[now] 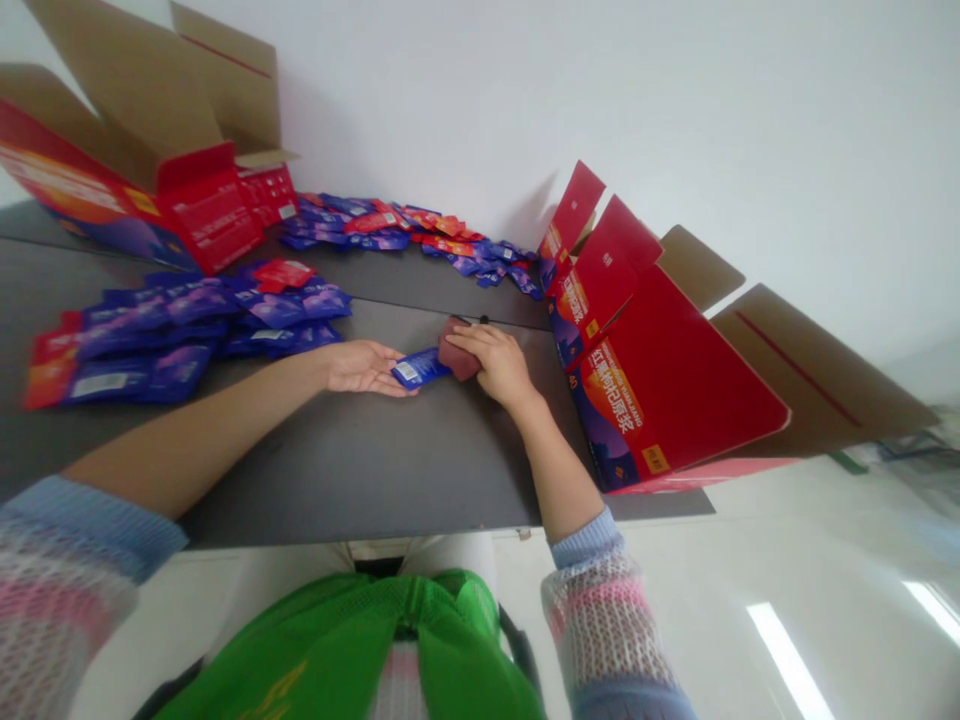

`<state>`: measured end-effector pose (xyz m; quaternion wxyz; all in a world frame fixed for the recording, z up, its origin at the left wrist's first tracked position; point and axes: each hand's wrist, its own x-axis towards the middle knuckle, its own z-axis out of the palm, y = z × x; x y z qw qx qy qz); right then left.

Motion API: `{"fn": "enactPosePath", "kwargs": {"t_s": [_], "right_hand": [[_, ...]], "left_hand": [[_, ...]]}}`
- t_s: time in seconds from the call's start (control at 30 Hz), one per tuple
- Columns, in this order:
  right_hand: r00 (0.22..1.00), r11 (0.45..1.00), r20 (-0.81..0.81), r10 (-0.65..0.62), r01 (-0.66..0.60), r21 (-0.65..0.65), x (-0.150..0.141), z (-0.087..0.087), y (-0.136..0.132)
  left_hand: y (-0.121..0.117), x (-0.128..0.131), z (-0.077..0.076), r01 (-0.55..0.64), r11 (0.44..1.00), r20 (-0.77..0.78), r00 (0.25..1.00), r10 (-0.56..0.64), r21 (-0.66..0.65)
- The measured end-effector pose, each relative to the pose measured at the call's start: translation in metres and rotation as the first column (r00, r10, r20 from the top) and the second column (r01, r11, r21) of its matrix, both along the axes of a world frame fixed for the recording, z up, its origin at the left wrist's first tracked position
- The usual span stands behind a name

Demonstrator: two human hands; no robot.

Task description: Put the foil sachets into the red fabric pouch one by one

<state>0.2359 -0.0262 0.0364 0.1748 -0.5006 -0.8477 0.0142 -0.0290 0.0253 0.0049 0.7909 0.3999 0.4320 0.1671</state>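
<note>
the left hand [367, 368] pinches the blue packet [421, 370] above the bench [352, 475], behind the front edge, and the right hand [501, 362] grips the brown pad [454, 358] at the packet's right end, where a loose left pinch could let the packet slip.

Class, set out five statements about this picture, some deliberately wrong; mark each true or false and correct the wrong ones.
1. The right hand holds a maroon block. True.
2. A blue packet reaches from the left hand to the block. True.
3. The sleeves are plain black. False: they have coloured bands.
4. The nearest box on the right is sealed shut. False: its flaps stand open.
5. The tabletop is grey. True.
</note>
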Motion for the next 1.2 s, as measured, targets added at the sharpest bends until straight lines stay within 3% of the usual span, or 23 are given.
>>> {"fn": "enactPosePath", "kwargs": {"t_s": [0.07,0.17,0.23,0.53,0.8,0.9,1.03,1.13,1.2], "right_hand": [[0.993,0.993,0.002,0.119,-0.119,-0.016,-0.013,-0.001,-0.006],[0.938,0.934,-0.005,0.346,-0.345,-0.089,-0.027,-0.013,-0.007],[0.91,0.902,-0.02,0.415,-0.414,-0.119,-0.032,-0.02,-0.006],[0.98,0.973,0.059,0.189,-0.179,-0.148,-0.031,-0.017,-0.004],[0.988,0.987,0.092,-0.127,0.135,-0.087,0.008,-0.03,0.022],[0.994,0.993,0.059,-0.097,0.101,-0.055,0.008,-0.023,0.016],[0.998,0.998,0.007,0.069,-0.069,0.005,-0.021,-0.013,-0.006],[0.971,0.972,0.054,0.231,-0.229,-0.053,-0.049,-0.016,-0.02],[0.959,0.959,0.074,0.272,-0.264,-0.101,-0.06,-0.021,-0.021]], "left_hand": [[-0.001,0.0,-0.001,-0.019,1.0,0.006,1.0,0.019,0.007],[-0.001,-0.001,-0.004,-0.041,0.998,-0.001,0.999,0.041,0.05],[0.0,-0.001,-0.006,-0.025,0.997,-0.003,1.0,0.025,0.075],[0.01,-0.009,-0.015,0.063,0.996,0.045,0.997,-0.066,0.066],[-0.001,-0.005,-0.004,0.0,0.999,0.024,1.0,-0.001,0.044],[0.0,-0.004,-0.005,-0.03,0.999,0.016,0.999,0.03,0.036],[0.004,-0.005,-0.011,-0.042,0.999,0.056,0.998,0.041,0.025],[0.006,-0.005,-0.016,-0.092,0.993,0.062,0.994,0.088,0.068],[0.008,-0.005,-0.018,-0.099,0.991,0.045,0.994,0.095,0.09]]}}
